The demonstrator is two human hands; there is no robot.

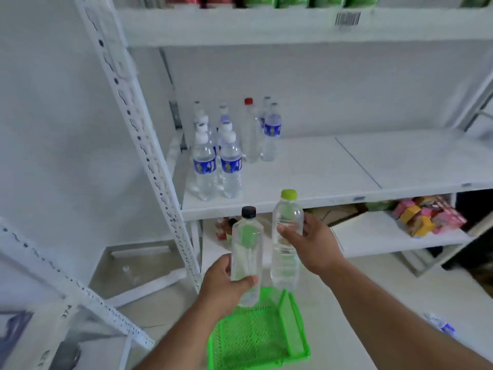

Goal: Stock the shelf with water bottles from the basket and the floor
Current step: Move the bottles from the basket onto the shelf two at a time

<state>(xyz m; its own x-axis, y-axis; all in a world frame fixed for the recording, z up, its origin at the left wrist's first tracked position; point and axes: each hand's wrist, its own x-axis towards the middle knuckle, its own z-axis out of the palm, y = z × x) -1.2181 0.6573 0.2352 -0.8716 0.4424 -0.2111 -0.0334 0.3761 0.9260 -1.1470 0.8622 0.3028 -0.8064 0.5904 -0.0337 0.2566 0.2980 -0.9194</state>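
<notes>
Bright, soft, blurry; bowed edges

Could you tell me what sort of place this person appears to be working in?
Probably a small shop or its stockroom. White slotted metal shelving holds rows of water bottles, a barcode label is stuck on the upper shelf edge, and colourful packaged goods fill the shelf below.

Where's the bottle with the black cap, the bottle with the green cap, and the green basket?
Clear square black-capped bottle (246, 249), head view: on its middle body.
Clear round green-capped bottle (285, 265), head view: on its lower body.
Green plastic mesh basket (250, 340), head view: on its mesh floor.
</notes>
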